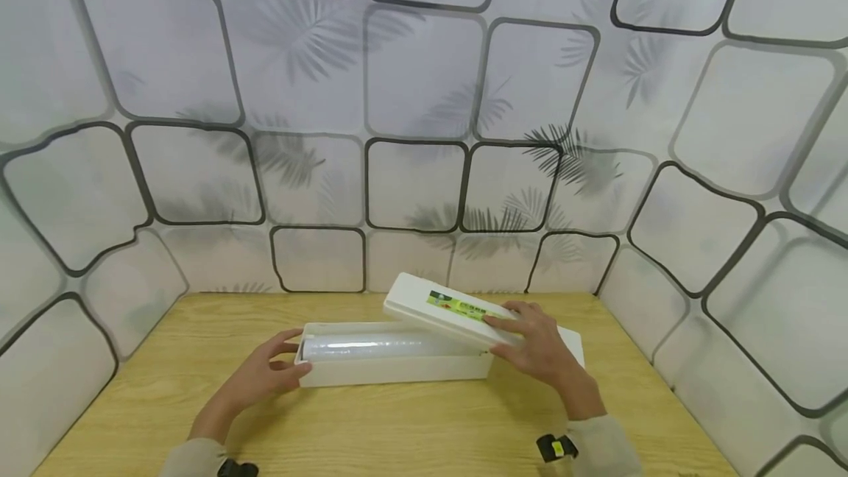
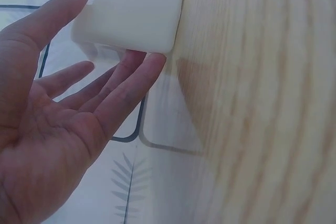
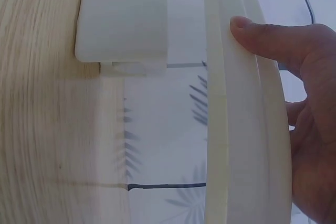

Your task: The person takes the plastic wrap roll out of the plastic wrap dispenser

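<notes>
A long white cling film box lies on the table, its top partly uncovered. Inside is a shiny roll of cling film. My left hand holds the box's left end, thumb at the near front corner and fingers at the end and far side. In the left wrist view, the fingertips touch the box's end. My right hand grips the white lid, which carries a green and yellow label. Tilted, the lid's left end is raised over the box's right part. The right thumb presses the lid's side.
The light wooden table stretches out around the box. A pale curtain-like backdrop with dark rounded outlines and leaf prints stands behind the table and on both sides.
</notes>
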The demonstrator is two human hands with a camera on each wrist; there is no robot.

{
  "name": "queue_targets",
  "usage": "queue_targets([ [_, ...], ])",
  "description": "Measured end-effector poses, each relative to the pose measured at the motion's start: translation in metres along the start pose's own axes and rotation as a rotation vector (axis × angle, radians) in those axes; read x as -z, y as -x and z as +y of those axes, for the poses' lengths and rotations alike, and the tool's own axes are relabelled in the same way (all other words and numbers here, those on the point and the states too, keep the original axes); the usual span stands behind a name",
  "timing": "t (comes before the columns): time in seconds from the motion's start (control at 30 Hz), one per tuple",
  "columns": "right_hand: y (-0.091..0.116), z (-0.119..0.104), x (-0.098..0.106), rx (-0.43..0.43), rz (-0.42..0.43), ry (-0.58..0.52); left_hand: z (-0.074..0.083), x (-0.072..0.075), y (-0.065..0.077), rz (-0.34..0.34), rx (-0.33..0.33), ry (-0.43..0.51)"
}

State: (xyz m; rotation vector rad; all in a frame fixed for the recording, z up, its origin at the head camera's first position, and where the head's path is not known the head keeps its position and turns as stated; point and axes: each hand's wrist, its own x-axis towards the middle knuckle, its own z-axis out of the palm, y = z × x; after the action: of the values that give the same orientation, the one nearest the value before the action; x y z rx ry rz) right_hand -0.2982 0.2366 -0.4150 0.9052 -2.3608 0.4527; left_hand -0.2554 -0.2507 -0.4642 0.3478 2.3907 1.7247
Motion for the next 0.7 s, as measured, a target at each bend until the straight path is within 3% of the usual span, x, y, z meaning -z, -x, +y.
queue_targets([
  [0.7,0.01,0.022,0.018,-0.131,-0.015,0.021,-0.003,0.0,-0.002,0.012,0.012,0.008],
])
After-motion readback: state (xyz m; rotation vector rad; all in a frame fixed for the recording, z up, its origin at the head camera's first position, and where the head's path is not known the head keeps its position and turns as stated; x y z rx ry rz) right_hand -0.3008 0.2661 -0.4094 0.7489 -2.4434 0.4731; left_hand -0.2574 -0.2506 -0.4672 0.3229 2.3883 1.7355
